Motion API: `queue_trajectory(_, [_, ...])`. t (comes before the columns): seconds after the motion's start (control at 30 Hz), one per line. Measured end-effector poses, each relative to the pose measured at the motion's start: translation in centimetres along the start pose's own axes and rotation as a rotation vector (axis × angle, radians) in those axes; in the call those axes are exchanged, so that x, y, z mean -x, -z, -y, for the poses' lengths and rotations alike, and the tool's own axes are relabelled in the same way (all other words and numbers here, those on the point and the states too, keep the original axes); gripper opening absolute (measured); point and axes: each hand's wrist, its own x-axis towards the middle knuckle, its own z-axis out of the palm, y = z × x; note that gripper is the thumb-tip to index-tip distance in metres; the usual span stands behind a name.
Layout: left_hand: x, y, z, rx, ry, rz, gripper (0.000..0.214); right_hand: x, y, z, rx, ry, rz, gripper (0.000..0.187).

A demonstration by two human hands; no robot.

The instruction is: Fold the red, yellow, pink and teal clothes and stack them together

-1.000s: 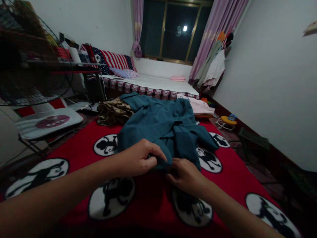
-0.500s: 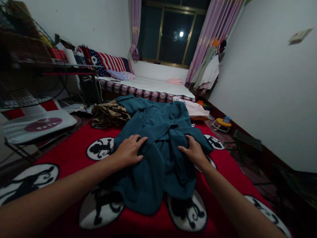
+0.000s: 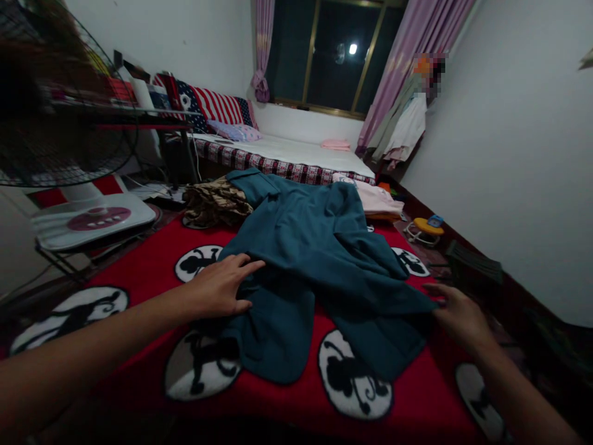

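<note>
A dark teal jacket lies spread out on a red blanket printed with white ovals and dark monkey figures. My left hand rests against the jacket's near left edge, thumb and fingers apart. On the other side, my right hand pinches the corner of the right front panel and holds it stretched out to the right. The fold under that panel is in shadow. A sleeve lies bent on the jacket's right side.
A crumpled brown patterned cloth lies beyond the jacket on the left, folded pink clothes on the right. A fan stands at left. Behind are a bed and, at right, a small yellow stool.
My right hand has moved right and toward me, drawing the jacket's right front panel out flat. My left hand stays near the left edge. The view has shifted slightly.
</note>
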Motion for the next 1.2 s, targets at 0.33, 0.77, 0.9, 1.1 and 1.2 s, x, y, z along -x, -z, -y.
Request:
queue_trajectory(0.33, [0.9, 2.2, 2.4, 0.113, 0.068, -0.092, 0.033, 7.9, -1.3, 9.7, -0.036, 0.876, -0.035, 0.017])
queue_trajectory(0.77, [4.2, 2.8, 6.4, 0.171, -0.020, -0.254, 0.031, 8.7, -0.9, 9.6, 0.163, 0.657, 0.566, 0.058])
queue_trajectory(0.9, [4.9, 0.9, -2.9, 0.283, -0.225, -0.054, 0.031, 9.0, -2.3, 11.2, 0.330, 0.625, 0.540, 0.039])
queue_trajectory(1.1, [3.2, -0.3, -7.3, 0.170, -0.340, -0.056, 0.026, 8.9, -2.4, 14.3, 0.275, 0.540, 0.589, 0.028])
queue_trajectory(1.2, [1.6, -0.3, -5.0, 0.063, -0.282, -0.171, 0.026, 8.9, -1.3, 15.0, -0.005, 0.630, 0.540, 0.031])
